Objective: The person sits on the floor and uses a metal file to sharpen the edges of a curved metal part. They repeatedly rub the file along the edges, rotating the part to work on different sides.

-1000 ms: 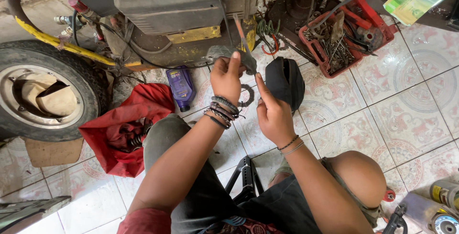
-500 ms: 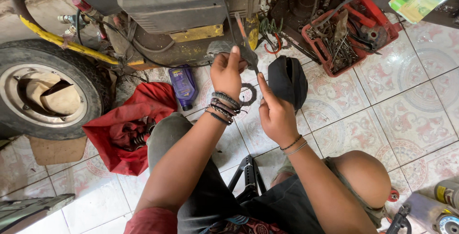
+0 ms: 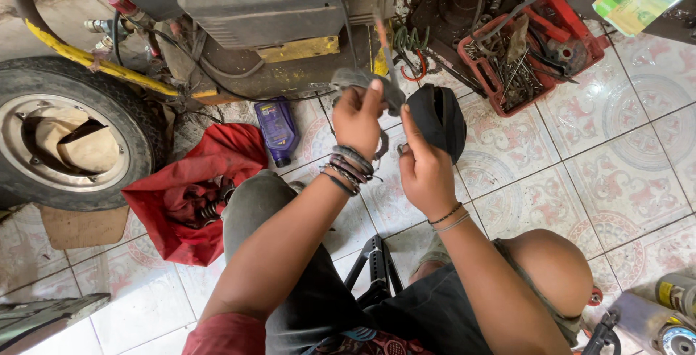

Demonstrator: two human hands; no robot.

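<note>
Grey, worn metal part [image 3: 362, 83] sits just above centre of the frame, pinched in the left hand [image 3: 357, 119], its long axis running left to right. Right hand [image 3: 423, 166], just lower right, grips a black rounded cover [image 3: 437, 117] beside it.

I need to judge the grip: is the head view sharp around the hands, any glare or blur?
Head view: even daylight, no glare; the left hand and right hand are sharp, the thin tool above them is motion-blurred, and the tiles bend slightly toward the edges.
</note>
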